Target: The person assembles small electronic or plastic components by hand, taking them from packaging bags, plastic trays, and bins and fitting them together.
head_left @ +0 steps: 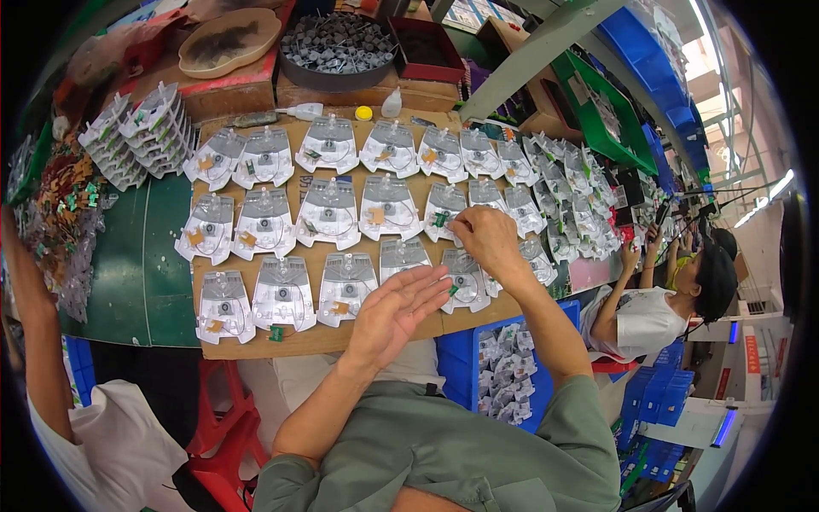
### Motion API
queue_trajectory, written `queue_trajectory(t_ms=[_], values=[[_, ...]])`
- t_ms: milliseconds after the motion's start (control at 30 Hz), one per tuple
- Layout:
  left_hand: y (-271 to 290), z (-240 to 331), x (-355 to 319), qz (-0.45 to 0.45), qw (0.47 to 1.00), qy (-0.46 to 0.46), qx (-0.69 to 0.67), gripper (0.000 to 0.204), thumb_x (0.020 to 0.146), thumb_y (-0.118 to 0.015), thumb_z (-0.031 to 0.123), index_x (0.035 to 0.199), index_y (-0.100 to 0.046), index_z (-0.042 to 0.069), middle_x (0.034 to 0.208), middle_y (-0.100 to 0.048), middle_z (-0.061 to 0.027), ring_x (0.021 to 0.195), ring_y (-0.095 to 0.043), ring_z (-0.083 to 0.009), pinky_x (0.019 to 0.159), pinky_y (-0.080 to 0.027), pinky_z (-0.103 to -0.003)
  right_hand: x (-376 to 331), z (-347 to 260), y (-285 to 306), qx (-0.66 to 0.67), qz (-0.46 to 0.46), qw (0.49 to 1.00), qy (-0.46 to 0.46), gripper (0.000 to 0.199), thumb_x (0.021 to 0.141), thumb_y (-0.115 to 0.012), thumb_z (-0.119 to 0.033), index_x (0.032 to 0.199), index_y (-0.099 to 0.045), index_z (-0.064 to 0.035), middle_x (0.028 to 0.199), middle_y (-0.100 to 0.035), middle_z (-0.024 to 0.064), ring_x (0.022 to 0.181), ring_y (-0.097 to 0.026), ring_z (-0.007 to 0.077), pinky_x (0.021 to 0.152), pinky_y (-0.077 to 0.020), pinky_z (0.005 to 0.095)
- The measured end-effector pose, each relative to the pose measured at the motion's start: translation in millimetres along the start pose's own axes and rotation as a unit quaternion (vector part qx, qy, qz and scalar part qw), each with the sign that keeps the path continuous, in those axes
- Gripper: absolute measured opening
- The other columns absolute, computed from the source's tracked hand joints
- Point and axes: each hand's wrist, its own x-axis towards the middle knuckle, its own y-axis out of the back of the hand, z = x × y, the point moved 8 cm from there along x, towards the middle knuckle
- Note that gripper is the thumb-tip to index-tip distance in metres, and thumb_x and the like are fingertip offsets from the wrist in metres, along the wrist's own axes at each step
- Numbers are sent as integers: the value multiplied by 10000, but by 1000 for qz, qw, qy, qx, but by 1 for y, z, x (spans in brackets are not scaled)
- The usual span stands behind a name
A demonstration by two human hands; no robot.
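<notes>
White plastic housings, wide at the bottom and narrower at the top, lie in three rows on a brown cardboard sheet. Many carry a small tan or green circuit board and a thin wire. At the right of the middle row, my right hand pinches at the edge of a small green circuit board over one housing. My left hand is held palm up above the front row, fingers stretched out. By its fingertips shows another green board; whether it touches them I cannot tell.
Stacked housings stand at the left and right. Loose circuit boards pile at far left. A round tub of metal-pinned parts, a beige bowl and a small bottle sit behind. Co-workers sit on both sides; a blue bin is beside me.
</notes>
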Motion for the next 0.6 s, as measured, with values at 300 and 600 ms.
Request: queue_trajectory(t_ms=[300,600], values=[[-1,8,-1,-12,999,-5,-42,446,889,-384,12,1314,-416,-120,1414,-417,-291,1352,-390,-393,1151,-310,-489,2,0,-6,7,-32,999,-44,225,815,-684,-233,784,-726,-14,729,-682,177,681,-666,351,634,-519,443],[5,10,-2,2,998,-16,-64,438,895,-422,36,1307,-420,-114,1406,-423,-290,1349,-387,-405,1160,-297,-492,2,10,-11,49,-20,997,-52,250,819,-683,-257,790,-722,-13,734,-681,176,691,-666,351,642,-509,438]])
